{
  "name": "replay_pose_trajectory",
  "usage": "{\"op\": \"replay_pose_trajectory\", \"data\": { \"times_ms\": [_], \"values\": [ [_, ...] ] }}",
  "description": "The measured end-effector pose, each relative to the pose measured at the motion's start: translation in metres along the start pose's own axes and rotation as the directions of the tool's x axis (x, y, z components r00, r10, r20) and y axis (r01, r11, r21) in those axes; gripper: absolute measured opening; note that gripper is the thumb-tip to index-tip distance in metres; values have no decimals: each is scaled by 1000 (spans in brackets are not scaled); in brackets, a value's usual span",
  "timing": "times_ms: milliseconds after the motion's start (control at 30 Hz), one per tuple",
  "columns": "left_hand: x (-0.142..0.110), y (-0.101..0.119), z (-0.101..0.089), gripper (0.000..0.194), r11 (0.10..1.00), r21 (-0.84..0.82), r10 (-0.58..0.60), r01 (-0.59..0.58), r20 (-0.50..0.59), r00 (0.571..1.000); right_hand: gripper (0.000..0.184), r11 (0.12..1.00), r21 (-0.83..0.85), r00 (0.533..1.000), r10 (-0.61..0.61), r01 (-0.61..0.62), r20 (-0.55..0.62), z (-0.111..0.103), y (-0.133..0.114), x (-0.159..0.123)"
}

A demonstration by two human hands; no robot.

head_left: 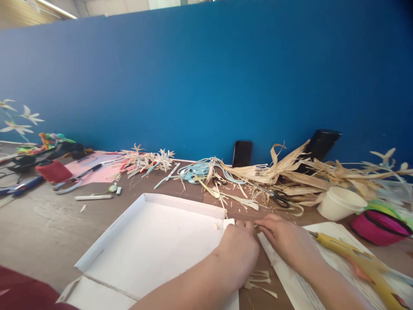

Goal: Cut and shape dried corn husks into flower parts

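The left hand (237, 249) is lying knuckles-up at the right corner of the white tray (145, 241), its fingers curled down onto the tray's edge; whether they are pinching anything cannot be told. The right hand (285, 239) is resting just at its 3 o'clock, fingertips nearly meeting the left's, flat over the near end of a white paper sheet (335, 258). What it is gripping, if anything, is hidden under the fingers. A few pale husk strips (260, 280) are lying on the brown table (48, 228) at 6 o'clock from the left hand.

A yellow glue gun (351, 256) is lying on the sheet at 3 o'clock from the right hand. At 1 o'clock a white cup (340, 202) is standing, with a pink pouch (377, 226) beside it. At 12 o'clock black scissors (279, 199) are sitting amid a heap of dried husks (290, 172), and two dark phones (241, 153) are leaning on the blue wall (206, 77). Far off at 10 o'clock a red spool (53, 171) and pink paper (97, 170) are lying.
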State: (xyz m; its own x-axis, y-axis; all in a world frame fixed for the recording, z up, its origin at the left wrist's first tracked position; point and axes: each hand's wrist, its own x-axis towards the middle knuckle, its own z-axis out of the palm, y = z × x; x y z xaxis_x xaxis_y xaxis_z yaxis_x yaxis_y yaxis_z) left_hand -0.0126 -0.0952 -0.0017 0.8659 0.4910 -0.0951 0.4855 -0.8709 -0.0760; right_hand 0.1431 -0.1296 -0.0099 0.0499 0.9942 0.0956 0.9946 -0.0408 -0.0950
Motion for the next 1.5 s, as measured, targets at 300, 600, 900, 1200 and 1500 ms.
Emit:
{"op": "replay_pose_trajectory", "data": {
  "times_ms": [300,600,900,1200,1500],
  "values": [
    [1,1,0,23,1000,-15,-5,5,5,1000,29,1000,-1,1000,12,-12,22,-1,-2,-1],
    [0,0,-2,23,1000,-18,5,-5,12,1000,29,999,-32,998,7,-5,58,-6,-7,-3],
    [0,2,-1,21,999,-36,-12,12,6,1000,30,967,-253,999,-30,38,34,8,-16,-14],
    [-10,-10,-14,17,991,-101,-101,89,-126,987,38,952,-306,999,-31,28,-6,16,-19,-20],
    [-2,-13,0,21,999,7,39,-38,-282,958,34,975,-223,1000,-11,10,-1,13,-19,-20]
  ]
}}
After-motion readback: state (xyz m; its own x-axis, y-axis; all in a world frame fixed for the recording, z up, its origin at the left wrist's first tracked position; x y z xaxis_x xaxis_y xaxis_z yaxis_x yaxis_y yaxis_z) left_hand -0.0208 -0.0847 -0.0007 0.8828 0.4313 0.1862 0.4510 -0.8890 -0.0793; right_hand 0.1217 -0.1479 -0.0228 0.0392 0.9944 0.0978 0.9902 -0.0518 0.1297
